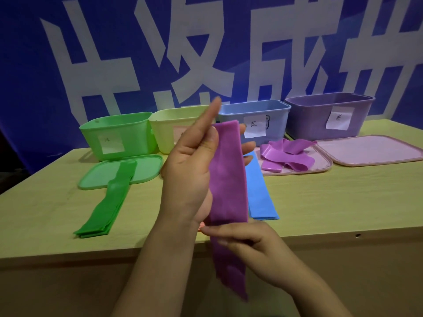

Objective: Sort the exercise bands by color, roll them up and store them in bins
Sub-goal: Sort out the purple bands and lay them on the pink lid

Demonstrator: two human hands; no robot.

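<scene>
**Two hands on one purple band, held up over the desk**

One purple band [226, 186] hangs in front of the person, a flat matte strip, its long axis running nearly upright, top end near the bins and tail dangling below the desk's front edge. The left hand [194, 170] holds it up high, index finger straight and pointing upward, thumb and remaining fingers [248, 145] clamped round the strip from either side. The right hand [249, 245] pinches the band lower down, fingertips closed on its left edge.

On the desk [343, 202] behind it, a blue band [261, 193] lies flat, lengthwise toward the blue bin [256, 120]. Well to the left, a stack of green bands [109, 202] lies straight, its far end resting on a green lid [146, 170], its near end close to the desk's front edge. A loose heap of purple bands [286, 156] sits crumpled on a pink lid [320, 167], with a second pink lid [370, 152] just to the right.

Four bins stand in a row at the back against the blue banner [34, 65]: the green bin [119, 133], the yellow-green bin [169, 129], the blue one and the purple bin [329, 115]. Bare desk shows to the right of the blue band and along the front edge.
</scene>
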